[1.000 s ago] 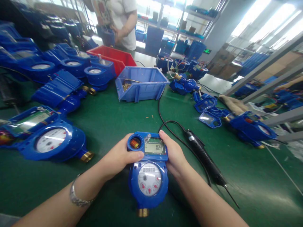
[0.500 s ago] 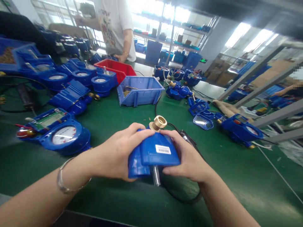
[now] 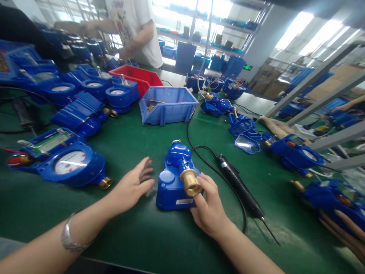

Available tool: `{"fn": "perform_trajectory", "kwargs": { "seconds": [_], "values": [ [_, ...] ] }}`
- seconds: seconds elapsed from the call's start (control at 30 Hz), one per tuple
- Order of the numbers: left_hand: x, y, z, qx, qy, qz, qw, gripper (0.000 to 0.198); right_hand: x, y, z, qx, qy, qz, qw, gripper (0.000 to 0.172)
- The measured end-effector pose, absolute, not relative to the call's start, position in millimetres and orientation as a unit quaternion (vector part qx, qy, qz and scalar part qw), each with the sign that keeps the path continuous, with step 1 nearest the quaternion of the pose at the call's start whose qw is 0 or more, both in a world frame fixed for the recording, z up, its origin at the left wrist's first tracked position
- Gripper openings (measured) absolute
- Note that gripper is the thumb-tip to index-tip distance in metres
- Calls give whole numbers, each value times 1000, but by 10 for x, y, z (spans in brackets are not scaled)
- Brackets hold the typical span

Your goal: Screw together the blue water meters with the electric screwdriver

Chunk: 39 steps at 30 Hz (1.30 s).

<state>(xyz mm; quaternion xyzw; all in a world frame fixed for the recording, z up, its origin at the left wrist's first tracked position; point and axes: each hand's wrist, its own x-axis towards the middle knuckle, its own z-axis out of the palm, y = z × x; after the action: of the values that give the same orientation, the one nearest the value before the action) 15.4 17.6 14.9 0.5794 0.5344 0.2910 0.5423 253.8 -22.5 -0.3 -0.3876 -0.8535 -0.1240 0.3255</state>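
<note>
A blue water meter (image 3: 173,179) lies face down on the green mat, its brass threaded end (image 3: 190,183) pointing toward me. My right hand (image 3: 209,207) is closed on the meter's near right corner, fingers just under the brass end. My left hand (image 3: 132,186) hovers just left of the meter with fingers spread and holds nothing. A silver bracelet (image 3: 68,238) sits on my left wrist.
A black electric screwdriver (image 3: 238,186) with its cable lies right of the meter. Several blue meters (image 3: 68,163) crowd the left; more lie at the right (image 3: 293,152). A blue bin (image 3: 168,104) and a red bin (image 3: 137,74) stand behind. A person in white stands at the back.
The meter went from dial-up in both hands to tilted over, and now rests face down on the mat. My left hand has let go and opened.
</note>
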Motion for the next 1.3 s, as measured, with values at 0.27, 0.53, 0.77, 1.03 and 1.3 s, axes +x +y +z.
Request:
{"fn": "perform_trajectory", "kwargs": {
  "seconds": [0.27,0.53,0.77,1.03,1.3],
  "values": [
    [427,323,142,228,373,266,859,30,2456,-223,-177,-396,-839,-163,335,21],
    [423,431,101,242,406,255,843,39,2507,-319,54,-390,-863,8,321,45],
    [400,379,105,289,358,245,853,54,2620,-87,511,-416,-852,5,319,48],
    [359,304,70,268,371,275,845,36,2240,237,818,-304,-947,-57,85,20],
    [364,314,141,249,396,277,839,47,2215,250,826,-340,-933,-40,111,27]
  ]
}}
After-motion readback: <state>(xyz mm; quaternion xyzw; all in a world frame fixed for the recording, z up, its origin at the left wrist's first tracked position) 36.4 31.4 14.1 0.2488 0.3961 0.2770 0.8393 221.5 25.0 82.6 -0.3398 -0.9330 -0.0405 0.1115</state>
